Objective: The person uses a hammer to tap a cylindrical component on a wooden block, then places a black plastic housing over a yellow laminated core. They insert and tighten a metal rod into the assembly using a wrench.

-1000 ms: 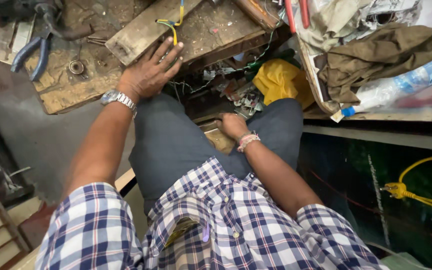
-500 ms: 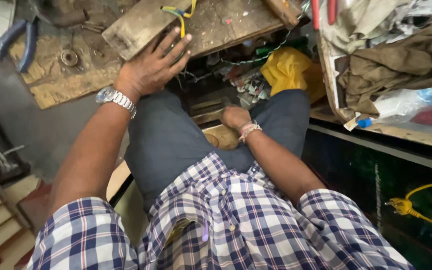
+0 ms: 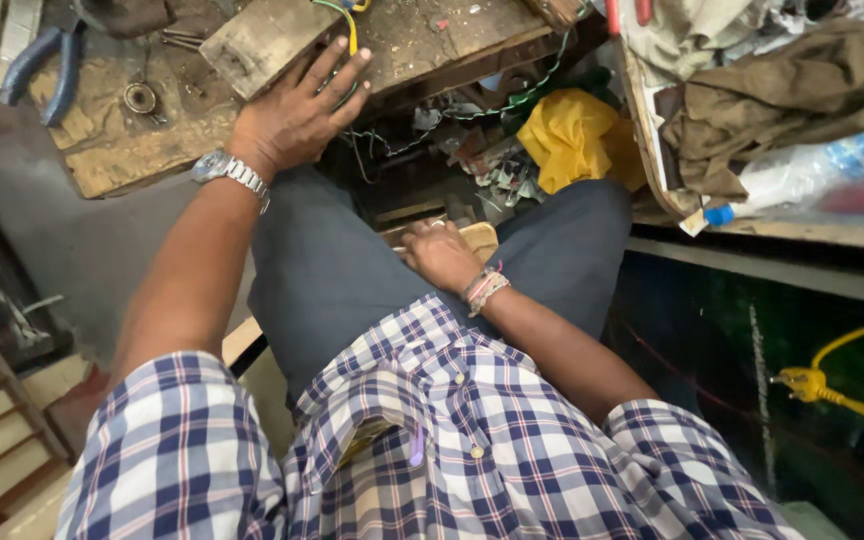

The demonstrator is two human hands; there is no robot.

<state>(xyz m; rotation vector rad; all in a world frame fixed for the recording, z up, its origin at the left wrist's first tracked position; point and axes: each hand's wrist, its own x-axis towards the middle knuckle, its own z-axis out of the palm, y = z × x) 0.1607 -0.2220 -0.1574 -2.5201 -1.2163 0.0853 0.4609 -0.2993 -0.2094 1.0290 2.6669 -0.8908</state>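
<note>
Wooden block under spread left hand as before, right hand still curled on seat edge.

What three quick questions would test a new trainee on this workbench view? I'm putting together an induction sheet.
1. True or false: the left hand lies flat on the wooden block.
2. Where does the right hand rest?
A. on the pliers
B. on the stool edge between the knees
C. on the yellow cloth
3. Fill in: the blue-handled pliers lie to the ____ of the left hand.

Key: 1 true; 2 B, on the wooden stool; 3 left.
</note>
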